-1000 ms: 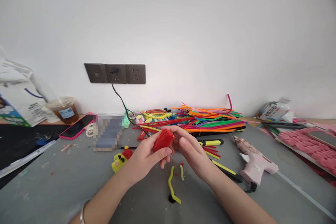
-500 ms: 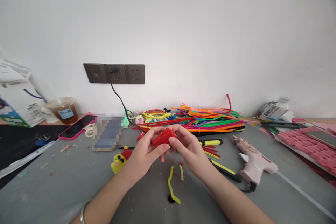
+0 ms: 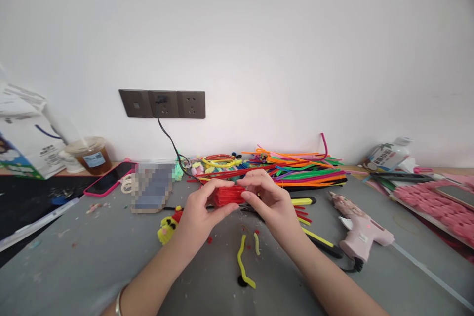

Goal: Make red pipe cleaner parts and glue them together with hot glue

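My left hand (image 3: 200, 215) and my right hand (image 3: 272, 205) both pinch a red coiled pipe-cleaner piece (image 3: 228, 195), held level above the grey table (image 3: 92, 256). Fingers of both hands are closed on its ends. Below the hands lie a bent yellow pipe cleaner (image 3: 242, 262) and a short yellow-green bit (image 3: 256, 243). A small yellow and red pipe-cleaner figure (image 3: 169, 224) lies just left of my left wrist.
A heap of coloured pipe cleaners (image 3: 296, 169) lies behind the hands. A pink glue gun (image 3: 359, 229) stands at the right, a yellow utility knife (image 3: 303, 201) beside my right hand. A pink phone (image 3: 109, 177), a drink cup (image 3: 91, 154) and a box (image 3: 25, 143) sit at left.
Both hands turned the red piece from tilted to level and moved it slightly away from me; my right fingers shifted onto its end.
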`<control>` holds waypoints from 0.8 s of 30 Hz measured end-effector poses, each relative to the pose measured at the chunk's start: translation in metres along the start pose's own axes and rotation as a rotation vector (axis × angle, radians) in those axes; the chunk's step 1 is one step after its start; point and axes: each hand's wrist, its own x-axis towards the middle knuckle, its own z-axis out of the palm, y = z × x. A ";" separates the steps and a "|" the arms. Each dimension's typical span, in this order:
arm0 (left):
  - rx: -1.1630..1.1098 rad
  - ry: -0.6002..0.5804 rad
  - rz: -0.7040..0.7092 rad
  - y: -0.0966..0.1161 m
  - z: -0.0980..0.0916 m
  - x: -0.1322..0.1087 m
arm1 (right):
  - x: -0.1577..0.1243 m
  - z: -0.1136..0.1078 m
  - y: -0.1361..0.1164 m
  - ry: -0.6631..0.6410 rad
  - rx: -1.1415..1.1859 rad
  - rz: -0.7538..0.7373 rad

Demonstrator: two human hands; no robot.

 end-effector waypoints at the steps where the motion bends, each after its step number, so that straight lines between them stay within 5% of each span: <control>1: 0.016 -0.003 0.007 0.000 0.000 0.000 | 0.000 0.001 0.000 -0.008 0.001 -0.004; 9: -0.047 -0.009 0.015 0.003 0.001 -0.001 | 0.001 0.003 -0.004 0.045 0.110 0.119; 16: -0.139 0.053 0.043 0.000 0.000 -0.001 | 0.004 -0.003 0.002 0.255 0.166 0.194; 24: -0.105 0.032 0.042 0.002 0.001 -0.001 | 0.001 0.001 -0.009 0.131 0.052 0.064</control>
